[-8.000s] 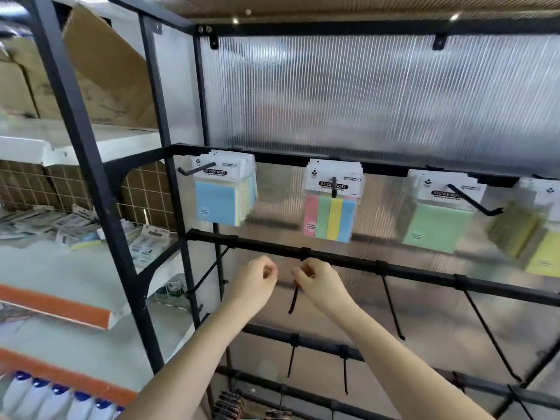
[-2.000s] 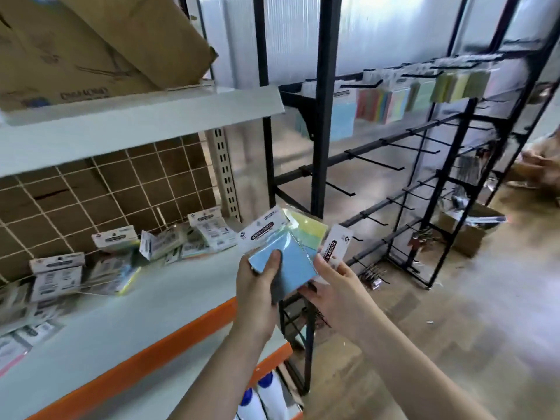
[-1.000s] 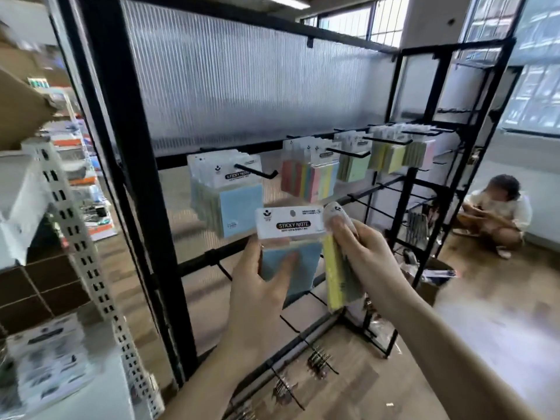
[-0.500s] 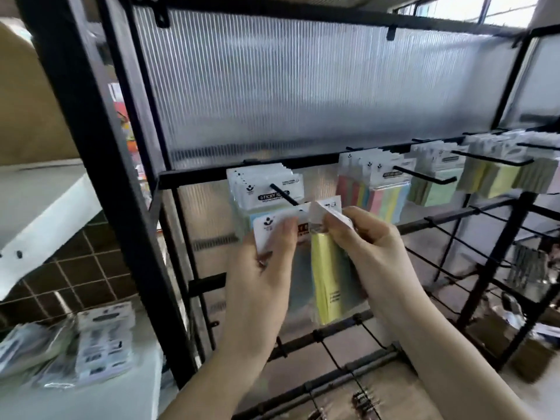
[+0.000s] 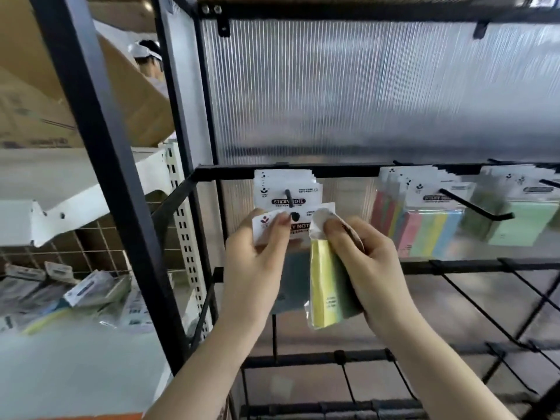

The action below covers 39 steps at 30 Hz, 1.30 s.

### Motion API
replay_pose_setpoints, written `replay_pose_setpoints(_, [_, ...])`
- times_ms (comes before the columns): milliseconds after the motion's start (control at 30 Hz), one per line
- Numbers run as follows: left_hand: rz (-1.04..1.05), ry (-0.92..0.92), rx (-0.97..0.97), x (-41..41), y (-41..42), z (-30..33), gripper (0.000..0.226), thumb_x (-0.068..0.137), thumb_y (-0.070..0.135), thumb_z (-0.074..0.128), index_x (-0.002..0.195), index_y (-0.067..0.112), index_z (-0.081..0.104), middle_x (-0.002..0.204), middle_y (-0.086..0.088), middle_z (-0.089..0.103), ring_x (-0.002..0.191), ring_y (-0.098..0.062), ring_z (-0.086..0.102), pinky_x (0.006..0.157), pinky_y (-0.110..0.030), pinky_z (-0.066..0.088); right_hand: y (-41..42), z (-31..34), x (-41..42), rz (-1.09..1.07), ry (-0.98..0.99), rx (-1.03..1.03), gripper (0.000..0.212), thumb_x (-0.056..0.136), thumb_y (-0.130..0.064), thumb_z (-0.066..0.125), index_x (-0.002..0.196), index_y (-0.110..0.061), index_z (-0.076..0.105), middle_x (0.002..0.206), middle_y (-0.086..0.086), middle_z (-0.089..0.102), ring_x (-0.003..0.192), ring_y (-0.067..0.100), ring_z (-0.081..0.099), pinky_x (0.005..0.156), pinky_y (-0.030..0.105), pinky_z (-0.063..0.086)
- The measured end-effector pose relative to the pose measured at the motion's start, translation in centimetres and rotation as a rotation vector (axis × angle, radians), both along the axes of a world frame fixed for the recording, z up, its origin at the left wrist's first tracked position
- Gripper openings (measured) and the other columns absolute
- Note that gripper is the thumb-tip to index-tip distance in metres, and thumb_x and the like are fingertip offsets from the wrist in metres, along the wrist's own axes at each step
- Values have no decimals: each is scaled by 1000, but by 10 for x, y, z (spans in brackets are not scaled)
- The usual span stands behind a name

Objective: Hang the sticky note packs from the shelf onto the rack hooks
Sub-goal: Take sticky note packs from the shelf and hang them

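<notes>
**Blue pack going onto the leftmost hook**

Partway through, I judge: several hooks along the rack bar (image 5: 333, 170) at mid-frame already carry packs, while more lie on the shelf (image 5: 75, 353) at lower left. My left hand (image 5: 257, 265) pinches the blue pack's header card (image 5: 272, 227) at the hook tip (image 5: 294, 216). My right hand (image 5: 363, 268) grips the yellow-green pack (image 5: 325, 286), just beside it.

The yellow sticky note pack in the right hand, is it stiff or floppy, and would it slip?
The yellow sticky note pack likely feels light: the right hand holds it by its upper part alone. Its white header card bends under the fingers, so probably floppy up top, while the note block hangs flat and looks firmer. The glossy wrapper may be slippery, so a pinching grip seems wise.
</notes>
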State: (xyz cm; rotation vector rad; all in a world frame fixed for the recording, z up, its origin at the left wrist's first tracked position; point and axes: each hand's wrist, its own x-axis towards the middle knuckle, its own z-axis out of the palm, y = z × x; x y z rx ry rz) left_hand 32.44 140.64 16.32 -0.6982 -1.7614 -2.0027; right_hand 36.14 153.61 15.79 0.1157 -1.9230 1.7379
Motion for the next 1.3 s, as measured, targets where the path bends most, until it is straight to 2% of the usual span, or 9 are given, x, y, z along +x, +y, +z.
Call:
replay_pose_setpoints(100, [149, 9, 9, -8, 4, -5, 39, 76, 51, 59, 96, 17, 58, 74, 12, 63, 69, 4, 58, 62, -8, 41, 6, -3, -12, -16, 9, 29, 15, 88, -34, 64, 77, -24, 60, 63, -15, 57, 56, -2, 50, 53, 9, 39])
replay_pose_setpoints(167, [288, 0, -8, -14, 6, -8, 42, 75, 52, 62, 102, 22, 53, 81, 14, 58, 76, 9, 54, 67, -5, 40, 11, -5, -22, -41, -19, 25, 23, 85, -35, 66, 88, -14, 58, 70, -9, 59, 58, -1, 52, 54, 10, 41])
replay_pose_setpoints(300, [443, 5, -45, -26, 8, -15, 33, 83, 32, 69, 105, 23, 46, 95, 15, 49, 86, 12, 48, 76, -3, 37, 15, -6, -36, -74, -68, 73, 37, 85, -38, 67, 88, -3, 55, 72, 2, 57, 56, 3, 47, 51, 12, 36])
replay_pose_setpoints(500, [562, 19, -104, -33, 13, -19, 18, 86, 22, 64, 88, 24, 46, 81, 5, 51, 72, 3, 48, 65, -8, 38, 16, -8, -45, -71, -99, 88, 37, 86, -37, 67, 86, -2, 56, 77, 11, 63, 64, 12, 52, 59, 25, 39])
replay_pose_setpoints(633, [609, 52, -133, -25, 20, -18, 14, 88, 11, 64, 88, 15, 51, 76, 12, 52, 71, 9, 52, 64, -6, 40, 20, -9, -43, -83, -106, 98, 38, 90, -33, 63, 86, 3, 55, 81, 20, 62, 66, 15, 49, 58, 27, 36])
replay_pose_setpoints(867, [505, 144, -83, 25, 47, -20, 4, 92, 23, 58, 92, 22, 53, 84, 12, 58, 80, 5, 56, 71, -5, 41, 49, -12, -11, -71, -40, 187, 20, 96, -28, 54, 82, -14, 56, 73, 0, 57, 62, 4, 48, 53, 12, 35])
replay_pose_setpoints(1000, [265, 30, -61, 44, 74, -11, 30, 83, 40, 55, 97, 14, 59, 87, 5, 63, 79, 4, 58, 71, -7, 42, 68, -13, 17, -108, 49, 266, 14, 96, -20, 53, 83, -15, 52, 74, -6, 56, 69, 5, 51, 59, 13, 38])
replay_pose_setpoints(1167, [104, 25, -100, 63, 107, 2, 25, 80, 46, 57, 69, 23, 57, 58, 9, 57, 53, -2, 47, 52, -10, 34, 93, -8, 47, -117, 152, 334, 17, 97, -13, 51, 86, -26, 51, 76, -24, 60, 69, -1, 54, 59, 9, 39])
replay_pose_setpoints(1300, [45, 52, -51, 69, 131, 11, 22, 76, 47, 61, 74, 25, 66, 73, 5, 70, 67, -6, 64, 57, -14, 44, 114, 1, 66, -196, 234, 351, 21, 96, -16, 53, 84, -33, 49, 75, -29, 60, 70, -5, 56, 58, 7, 39])
